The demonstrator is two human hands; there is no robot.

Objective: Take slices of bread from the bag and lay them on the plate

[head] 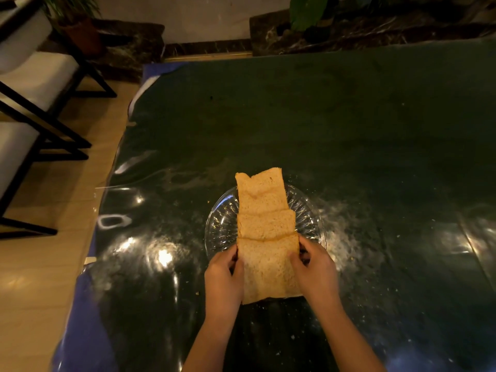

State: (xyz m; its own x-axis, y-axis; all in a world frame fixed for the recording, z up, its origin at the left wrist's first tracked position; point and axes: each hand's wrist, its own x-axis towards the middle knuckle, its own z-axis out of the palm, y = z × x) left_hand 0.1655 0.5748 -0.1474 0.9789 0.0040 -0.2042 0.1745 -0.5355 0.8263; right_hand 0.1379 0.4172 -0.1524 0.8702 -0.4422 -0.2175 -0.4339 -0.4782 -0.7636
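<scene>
A clear glass plate (pixel 222 224) sits on the dark table (pixel 349 135) just ahead of me. Three bread slices overlap in a row across it: the far slice (pixel 261 191) pokes past the plate's back rim, the middle slice (pixel 265 224) lies over its centre, and the near slice (pixel 268 267) hangs over the front rim. My left hand (pixel 222 277) grips the near slice's left edge and my right hand (pixel 315 267) grips its right edge. No bread bag is in view.
Crumbs are scattered on the shiny plastic table cover around the plate. The table's left edge (pixel 107 210) drops to a tan floor, where white-cushioned black-framed chairs (pixel 29 108) stand. Potted plants and a dark marble ledge (pixel 362 30) run behind the table.
</scene>
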